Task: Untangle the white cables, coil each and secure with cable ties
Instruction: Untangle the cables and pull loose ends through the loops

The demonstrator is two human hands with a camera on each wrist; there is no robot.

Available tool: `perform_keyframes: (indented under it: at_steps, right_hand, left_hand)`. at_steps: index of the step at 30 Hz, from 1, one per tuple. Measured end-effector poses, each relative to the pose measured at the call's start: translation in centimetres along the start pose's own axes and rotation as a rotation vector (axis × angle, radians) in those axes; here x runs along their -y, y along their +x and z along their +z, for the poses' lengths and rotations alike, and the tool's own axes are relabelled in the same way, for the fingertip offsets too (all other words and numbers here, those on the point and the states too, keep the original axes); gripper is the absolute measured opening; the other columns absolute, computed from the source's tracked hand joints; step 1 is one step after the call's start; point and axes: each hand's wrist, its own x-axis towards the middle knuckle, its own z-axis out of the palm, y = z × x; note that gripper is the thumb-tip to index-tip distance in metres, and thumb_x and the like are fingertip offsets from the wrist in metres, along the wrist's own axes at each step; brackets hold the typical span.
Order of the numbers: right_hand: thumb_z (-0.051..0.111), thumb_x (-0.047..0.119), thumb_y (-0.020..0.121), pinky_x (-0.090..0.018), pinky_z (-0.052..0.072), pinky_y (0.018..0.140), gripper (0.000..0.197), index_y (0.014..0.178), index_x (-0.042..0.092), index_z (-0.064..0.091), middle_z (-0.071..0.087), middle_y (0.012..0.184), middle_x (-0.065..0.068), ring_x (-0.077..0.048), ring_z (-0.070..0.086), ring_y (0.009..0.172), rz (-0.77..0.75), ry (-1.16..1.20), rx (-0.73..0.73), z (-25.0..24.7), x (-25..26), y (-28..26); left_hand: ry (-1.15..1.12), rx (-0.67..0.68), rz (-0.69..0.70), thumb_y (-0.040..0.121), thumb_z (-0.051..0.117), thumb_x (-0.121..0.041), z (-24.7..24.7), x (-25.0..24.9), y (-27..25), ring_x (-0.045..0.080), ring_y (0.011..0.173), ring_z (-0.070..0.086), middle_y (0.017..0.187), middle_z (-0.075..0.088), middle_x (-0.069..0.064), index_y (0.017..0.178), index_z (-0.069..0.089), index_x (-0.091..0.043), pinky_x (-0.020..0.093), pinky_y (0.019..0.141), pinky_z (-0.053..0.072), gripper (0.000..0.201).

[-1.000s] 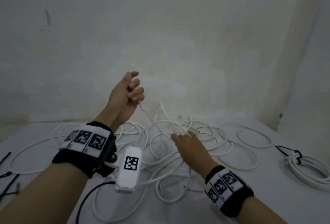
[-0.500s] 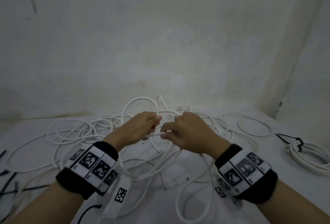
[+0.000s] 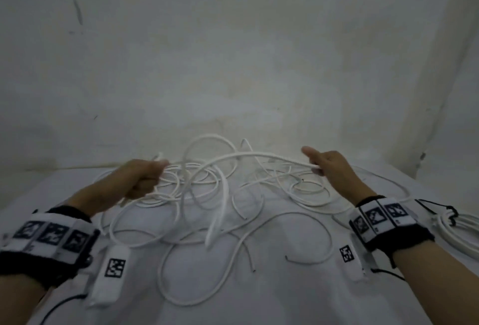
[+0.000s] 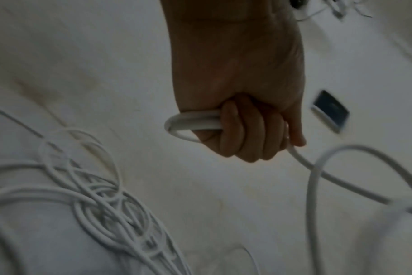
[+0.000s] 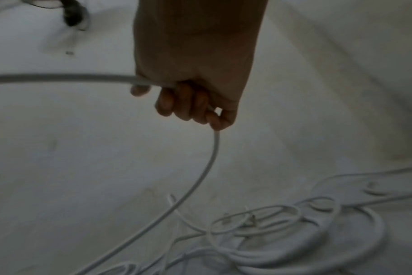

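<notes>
A tangle of white cables (image 3: 207, 195) lies across the white table (image 3: 285, 298). My left hand (image 3: 145, 177) is fisted round a white cable, and the left wrist view shows the fingers (image 4: 245, 130) curled round a folded loop of it (image 4: 191, 121). My right hand (image 3: 326, 164) grips the same raised strand (image 3: 248, 156), which arcs above the pile between both hands. In the right wrist view the cable (image 5: 59, 78) enters the fist (image 5: 191, 100) and hangs down toward the pile (image 5: 282, 232).
A coiled white cable (image 3: 458, 231) bound with a black tie (image 3: 451, 214) lies at the right edge. A pale wall (image 3: 233, 65) stands close behind the table. Two loose cable ends (image 3: 252, 270) lie in front of the pile.
Both hands met at the middle of the pile half a second ago. They have since pulled apart, left going left and right going right, stretching one cable strand between them.
</notes>
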Motion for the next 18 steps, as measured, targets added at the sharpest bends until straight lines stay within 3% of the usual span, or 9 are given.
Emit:
perform_keyframes:
  at_steps: [2, 3, 4, 5, 8, 10, 13, 16, 18]
  right_hand:
    - [0.052, 0.052, 0.087, -0.032, 0.033, 0.061, 0.057, 0.049, 0.009, 0.056, 0.054, 0.051, -0.006, -0.02, 0.053, 0.055, 0.169, -0.32, -0.059, -2.0, -3.0, 0.5]
    - [0.047, 0.046, 0.093, -0.032, 0.036, 0.066, 0.051, 0.074, 0.002, 0.066, 0.059, 0.066, -0.012, -0.025, 0.058, 0.066, 0.258, -0.536, -0.031, -3.0, -4.5, 0.2]
    - [0.04, 0.044, 0.097, -0.033, 0.039, 0.07, 0.047, 0.103, 0.003, 0.064, 0.058, 0.076, -0.013, -0.026, 0.057, 0.072, 0.33, -0.7, -0.007, -3.8, -6.2, -0.1]
    - [0.033, 0.046, 0.098, -0.034, 0.04, 0.072, 0.051, 0.117, 0.006, 0.058, 0.054, 0.078, -0.011, -0.024, 0.055, 0.073, 0.394, -0.805, 0.007, -4.3, -7.7, -0.4]
    - [0.015, 0.055, 0.093, -0.031, 0.039, 0.072, 0.074, 0.108, 0.0, 0.061, 0.058, 0.078, -0.012, -0.029, 0.059, 0.083, 0.494, -0.804, 0.087, -3.6, -9.9, -0.9]
    - [0.013, 0.048, 0.099, -0.036, 0.045, 0.083, 0.062, 0.125, 0.007, 0.052, 0.06, 0.109, -0.017, -0.032, 0.058, 0.1, 0.459, -0.804, 0.08, -2.3, -8.7, -0.8]
    - [0.017, 0.052, 0.096, -0.056, 0.031, 0.103, 0.054, 0.135, 0.022, 0.039, 0.034, 0.14, -0.018, -0.039, 0.034, 0.126, 0.439, -0.751, 0.071, -0.1, -3.8, -0.1]
    - [0.037, 0.048, 0.096, -0.054, 0.029, 0.103, 0.042, 0.129, 0.024, 0.044, 0.038, 0.136, -0.012, -0.034, 0.035, 0.126, 0.171, -0.623, -0.043, 2.5, 2.4, 0.4]
    - [0.039, 0.058, 0.091, -0.042, 0.039, 0.094, 0.053, 0.122, 0.017, 0.049, 0.051, 0.124, -0.011, -0.028, 0.049, 0.113, -0.026, -0.398, 0.073, 4.0, 6.0, 0.1]
  left_hand:
    - [-0.104, -0.194, -0.036, 0.092, 0.048, -0.033, -3.5, 1.3, -0.3, 0.002, 0.032, 0.014, 0.043, 0.019, -0.009, 0.06, 0.028, -0.021, 0.013, 0.034, 0.01, 0.039]
    - [-0.148, -0.265, -0.054, 0.095, 0.041, -0.031, -4.8, 2.0, -0.6, 0.002, 0.03, 0.015, 0.041, 0.02, -0.01, 0.061, 0.026, -0.02, 0.012, 0.034, 0.009, 0.039]
    - [-0.166, -0.311, -0.076, 0.097, 0.038, -0.03, -5.9, 2.7, -0.9, 0.002, 0.028, 0.016, 0.039, 0.02, -0.01, 0.062, 0.024, -0.021, 0.012, 0.034, 0.009, 0.039]
    - [-0.167, -0.33, -0.104, 0.098, 0.037, -0.03, -6.4, 3.5, -1.0, 0.002, 0.028, 0.016, 0.038, 0.02, -0.01, 0.062, 0.024, -0.021, 0.011, 0.034, 0.01, 0.039]
    - [-0.117, -0.292, -0.166, 0.099, 0.037, -0.03, -5.6, 4.7, -0.8, 0.003, 0.029, 0.016, 0.041, 0.02, -0.009, 0.062, 0.026, -0.02, 0.009, 0.031, 0.012, 0.04]
    - [-0.036, -0.228, -0.166, 0.099, 0.037, -0.032, -3.8, 4.3, -0.1, 0.004, 0.032, 0.015, 0.043, 0.019, -0.008, 0.062, 0.026, -0.02, 0.011, 0.031, 0.013, 0.04]
    - [0.031, -0.128, -0.125, 0.099, 0.037, -0.034, -1.3, 2.5, 0.7, 0.005, 0.035, 0.014, 0.046, 0.018, -0.007, 0.062, 0.025, -0.022, 0.014, 0.033, 0.013, 0.041]
    - [0.011, -0.092, -0.087, 0.098, 0.038, -0.035, 0.5, 0.4, 1.0, 0.005, 0.037, 0.013, 0.047, 0.018, -0.007, 0.062, 0.026, -0.022, 0.014, 0.035, 0.011, 0.04]
    - [-0.002, -0.103, -0.038, 0.098, 0.038, -0.034, 1.6, -0.8, 0.9, 0.005, 0.038, 0.013, 0.047, 0.018, -0.007, 0.063, 0.026, -0.021, 0.015, 0.036, 0.01, 0.04]
